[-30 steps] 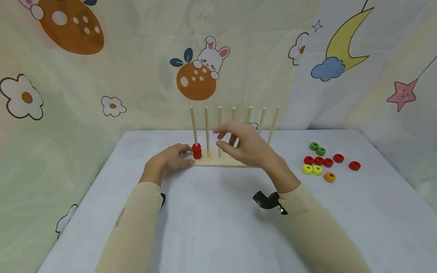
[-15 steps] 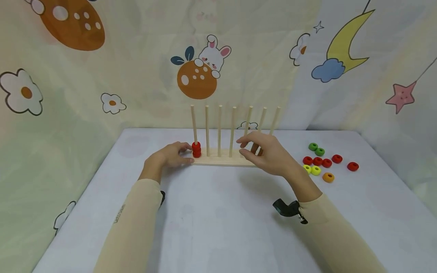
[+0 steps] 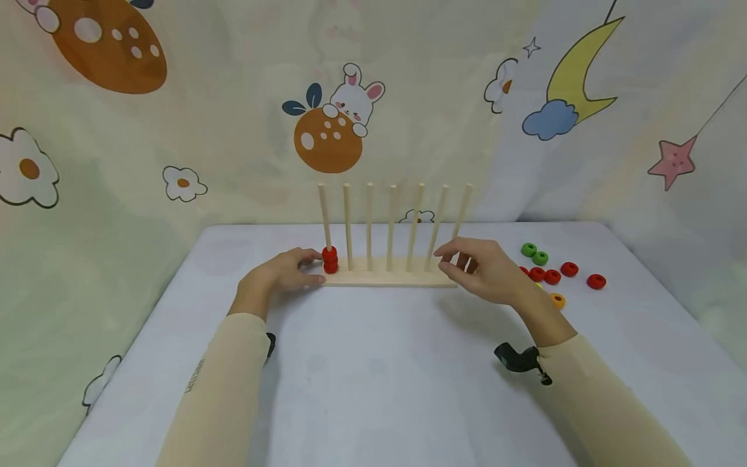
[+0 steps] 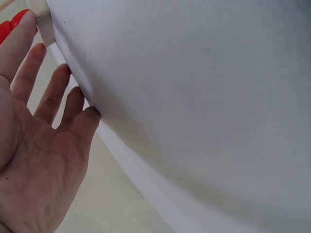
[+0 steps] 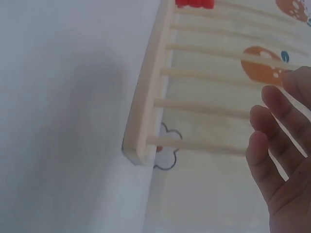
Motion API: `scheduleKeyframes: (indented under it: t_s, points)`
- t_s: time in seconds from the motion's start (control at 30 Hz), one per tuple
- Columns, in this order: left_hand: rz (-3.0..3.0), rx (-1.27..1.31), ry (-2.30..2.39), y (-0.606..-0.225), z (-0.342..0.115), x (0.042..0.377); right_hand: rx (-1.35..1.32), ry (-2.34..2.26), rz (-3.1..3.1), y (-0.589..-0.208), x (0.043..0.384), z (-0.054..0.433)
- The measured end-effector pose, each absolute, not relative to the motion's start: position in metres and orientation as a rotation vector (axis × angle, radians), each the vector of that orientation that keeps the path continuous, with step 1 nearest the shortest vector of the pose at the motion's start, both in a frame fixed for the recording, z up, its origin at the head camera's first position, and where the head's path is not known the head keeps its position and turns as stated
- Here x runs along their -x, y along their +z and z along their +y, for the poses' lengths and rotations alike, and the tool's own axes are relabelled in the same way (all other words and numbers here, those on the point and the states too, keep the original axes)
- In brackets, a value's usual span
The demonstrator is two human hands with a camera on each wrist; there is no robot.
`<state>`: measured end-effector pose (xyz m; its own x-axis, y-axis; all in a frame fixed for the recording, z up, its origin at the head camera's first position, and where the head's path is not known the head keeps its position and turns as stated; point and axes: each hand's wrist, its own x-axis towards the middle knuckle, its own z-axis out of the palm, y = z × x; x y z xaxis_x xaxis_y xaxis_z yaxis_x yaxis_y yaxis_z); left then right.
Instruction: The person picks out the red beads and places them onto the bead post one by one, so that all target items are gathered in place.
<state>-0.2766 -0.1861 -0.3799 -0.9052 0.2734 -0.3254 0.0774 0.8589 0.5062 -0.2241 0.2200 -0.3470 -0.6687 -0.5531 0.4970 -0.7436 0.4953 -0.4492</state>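
Note:
A wooden rack with a row of upright pegs stands toward the back of the table. Red beads are stacked on its leftmost peg; the other pegs look bare. My left hand rests at the rack's left end, and in the left wrist view the thumb touches the wood while the other fingers extend loosely. Near the right end of the rack, my right hand hovers with loosely bent fingers. Nothing shows between those fingers in the right wrist view.
Loose beads lie at the right: green beads, several red beads and an orange bead. Yellow beads are mostly hidden behind my right hand. A patterned cloth hangs behind the white table.
My right hand has moved right and slightly down, from the middle pegs to the rack's right end, now covering part of the loose beads. The left hand stays at the left end.

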Motion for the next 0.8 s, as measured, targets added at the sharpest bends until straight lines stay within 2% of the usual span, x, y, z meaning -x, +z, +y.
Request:
scheduleKeyframes:
  t_s: [0.8]
  points:
    - [2.649, -0.292, 0.698, -0.379, -0.188, 0.277, -0.879, 0.771, -2.570, -0.356, 0.222, 0.279]
